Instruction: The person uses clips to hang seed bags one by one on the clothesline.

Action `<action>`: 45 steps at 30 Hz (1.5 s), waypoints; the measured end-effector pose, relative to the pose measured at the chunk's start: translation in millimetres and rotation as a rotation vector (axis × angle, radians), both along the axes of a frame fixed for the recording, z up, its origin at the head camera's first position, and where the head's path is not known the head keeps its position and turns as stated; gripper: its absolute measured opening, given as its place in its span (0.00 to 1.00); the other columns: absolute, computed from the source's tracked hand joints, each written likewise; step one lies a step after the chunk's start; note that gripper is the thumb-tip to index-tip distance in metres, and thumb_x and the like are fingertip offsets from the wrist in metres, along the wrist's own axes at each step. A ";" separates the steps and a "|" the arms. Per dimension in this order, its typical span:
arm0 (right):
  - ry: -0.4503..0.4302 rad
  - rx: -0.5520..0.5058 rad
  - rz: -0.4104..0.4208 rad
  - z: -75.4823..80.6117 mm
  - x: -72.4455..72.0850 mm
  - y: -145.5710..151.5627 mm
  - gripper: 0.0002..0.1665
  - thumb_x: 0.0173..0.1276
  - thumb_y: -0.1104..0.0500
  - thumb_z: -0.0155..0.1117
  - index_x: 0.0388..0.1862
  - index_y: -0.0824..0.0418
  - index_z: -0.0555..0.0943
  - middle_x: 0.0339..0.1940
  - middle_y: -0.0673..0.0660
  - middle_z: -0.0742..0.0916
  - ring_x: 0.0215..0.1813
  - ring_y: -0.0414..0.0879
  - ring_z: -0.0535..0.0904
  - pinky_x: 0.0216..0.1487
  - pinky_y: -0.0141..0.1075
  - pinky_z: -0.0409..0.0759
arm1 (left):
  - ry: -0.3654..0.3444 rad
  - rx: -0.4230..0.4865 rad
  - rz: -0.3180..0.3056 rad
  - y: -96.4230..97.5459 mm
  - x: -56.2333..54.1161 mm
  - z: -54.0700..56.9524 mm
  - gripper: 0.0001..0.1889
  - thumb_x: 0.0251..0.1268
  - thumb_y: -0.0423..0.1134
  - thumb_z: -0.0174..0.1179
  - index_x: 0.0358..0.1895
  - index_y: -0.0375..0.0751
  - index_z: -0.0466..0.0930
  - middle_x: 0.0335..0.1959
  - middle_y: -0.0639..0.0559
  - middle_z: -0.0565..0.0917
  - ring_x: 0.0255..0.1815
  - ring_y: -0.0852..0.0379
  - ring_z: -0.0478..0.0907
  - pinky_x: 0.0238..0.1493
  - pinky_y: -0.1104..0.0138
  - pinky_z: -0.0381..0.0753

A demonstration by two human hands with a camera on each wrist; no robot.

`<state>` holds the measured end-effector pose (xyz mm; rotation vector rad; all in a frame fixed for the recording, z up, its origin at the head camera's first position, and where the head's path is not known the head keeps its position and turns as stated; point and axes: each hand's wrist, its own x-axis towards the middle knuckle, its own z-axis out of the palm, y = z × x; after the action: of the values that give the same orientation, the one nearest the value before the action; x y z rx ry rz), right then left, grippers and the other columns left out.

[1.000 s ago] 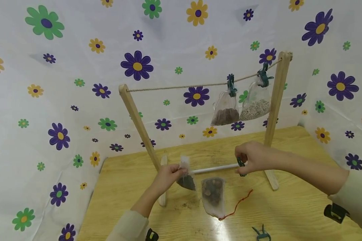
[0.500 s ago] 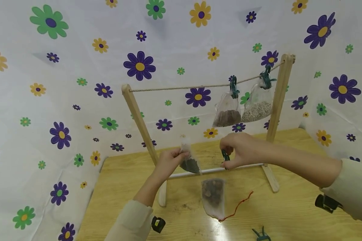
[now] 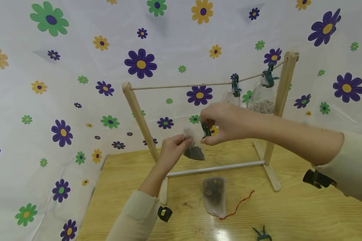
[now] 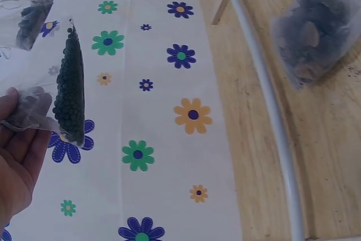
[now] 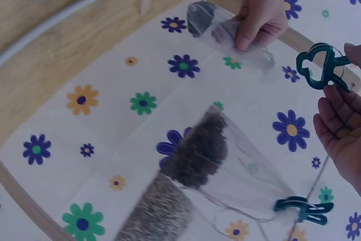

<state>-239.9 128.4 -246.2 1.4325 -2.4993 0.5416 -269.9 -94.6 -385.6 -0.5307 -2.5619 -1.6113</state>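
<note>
The small bag (image 3: 194,154) of dark beads hangs in the air below the rope (image 3: 181,86), under its left half, and touches neither the rope nor the tabletop (image 3: 304,204). The left hand (image 3: 171,150) has its grip pinched together on the bag's crumpled, see-through top. That seems a good place to hold it, since the beads sit in a lump at the bottom. I think the bag is light, soft and floppy, so it could swing or fold. The thin skin looks a bit slippery and might tear if pulled hard. The right hand (image 3: 226,122), also below the rope, has its grip clamped on a green clip (image 3: 205,130), thumb on one side and fingers on the other. The clip looks stiff and springy, best squeezed by its handles; I can't tell whether its mouth is apart. The clip is near the bag, and a gap shows between them. Under the rope's right half hang a brown bag (image 5: 197,153) and a pale bag (image 3: 261,107), each by a clip. Wooden posts (image 3: 140,122) hold up the rope's ends. Below the rope is a white bar (image 3: 215,168), and lower down, on the tabletop, lie a bag of lumps (image 3: 214,194) with a red string (image 3: 238,207) and a spare clip (image 3: 263,236).
</note>
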 end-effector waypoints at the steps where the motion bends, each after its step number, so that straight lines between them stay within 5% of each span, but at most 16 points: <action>1: 0.011 -0.001 0.002 5.2 -0.4 -1.3 0.17 0.53 0.54 0.73 0.32 0.62 0.76 0.27 0.53 0.79 0.31 0.43 0.74 0.33 0.35 0.75 | 0.012 0.008 0.003 1.4 -0.7 2.7 0.15 0.65 0.44 0.60 0.25 0.35 0.79 0.12 0.53 0.67 0.15 0.62 0.58 0.17 0.72 0.57; 4: 0.037 -0.010 -0.001 20.1 -1.0 -3.6 0.17 0.53 0.55 0.73 0.34 0.63 0.76 0.29 0.54 0.80 0.32 0.44 0.76 0.35 0.36 0.77 | 0.043 0.022 0.022 6.2 -2.5 11.1 0.13 0.65 0.43 0.60 0.32 0.35 0.84 0.21 0.50 0.81 0.19 0.63 0.67 0.20 0.74 0.66; 11: 0.068 -0.107 -0.001 51.3 -2.6 0.4 0.16 0.54 0.58 0.73 0.36 0.64 0.77 0.29 0.53 0.83 0.33 0.43 0.78 0.38 0.37 0.78 | 0.129 -0.007 0.073 22.8 -7.2 31.0 0.13 0.67 0.43 0.59 0.35 0.35 0.84 0.28 0.44 0.85 0.23 0.62 0.74 0.24 0.73 0.72; 15: 0.069 -0.168 0.025 63.2 -12.6 3.5 0.13 0.56 0.59 0.72 0.34 0.62 0.78 0.27 0.51 0.84 0.31 0.41 0.78 0.36 0.33 0.76 | 0.122 0.036 0.110 32.1 -9.3 39.6 0.13 0.65 0.44 0.60 0.37 0.37 0.85 0.34 0.47 0.87 0.30 0.65 0.77 0.31 0.73 0.76; 20: 0.082 -0.186 -0.007 73.3 -22.4 3.2 0.09 0.60 0.59 0.69 0.35 0.62 0.80 0.27 0.51 0.84 0.30 0.41 0.78 0.35 0.33 0.72 | 0.114 0.082 0.135 44.0 -13.2 47.5 0.13 0.65 0.46 0.60 0.34 0.39 0.85 0.31 0.52 0.86 0.27 0.66 0.72 0.28 0.74 0.69; 24: 0.108 -0.172 -0.071 80.5 -28.9 0.1 0.09 0.63 0.57 0.67 0.36 0.63 0.82 0.30 0.53 0.85 0.28 0.42 0.76 0.34 0.33 0.73 | 0.146 0.078 0.113 51.8 -17.0 55.7 0.18 0.66 0.47 0.58 0.25 0.37 0.79 0.20 0.55 0.76 0.21 0.63 0.63 0.22 0.71 0.60; 30: 0.098 -0.182 -0.181 84.6 -36.2 -2.3 0.10 0.67 0.57 0.63 0.36 0.63 0.84 0.32 0.55 0.87 0.27 0.44 0.77 0.32 0.32 0.72 | 0.137 0.087 0.094 59.7 -20.1 66.9 0.21 0.67 0.47 0.57 0.20 0.35 0.74 0.14 0.55 0.65 0.18 0.61 0.56 0.19 0.69 0.53; 37: 0.075 -0.229 -0.308 80.3 -43.1 -5.0 0.11 0.69 0.57 0.60 0.38 0.65 0.83 0.34 0.58 0.87 0.31 0.48 0.78 0.35 0.36 0.71 | 0.181 0.074 0.092 60.9 -23.6 73.3 0.19 0.68 0.46 0.57 0.24 0.33 0.79 0.19 0.50 0.75 0.21 0.62 0.62 0.21 0.70 0.58; 45: 0.038 -0.301 -0.333 74.9 -49.7 -12.4 0.12 0.68 0.56 0.61 0.39 0.66 0.82 0.33 0.60 0.87 0.36 0.49 0.79 0.37 0.36 0.70 | 0.195 0.050 0.111 55.9 -22.5 75.5 0.19 0.68 0.44 0.57 0.23 0.33 0.79 0.20 0.45 0.77 0.22 0.61 0.63 0.21 0.70 0.57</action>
<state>-289.6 116.0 -171.3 0.8883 -2.4254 0.7720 -292.5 -38.6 -310.1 -0.5046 -2.3603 -1.5030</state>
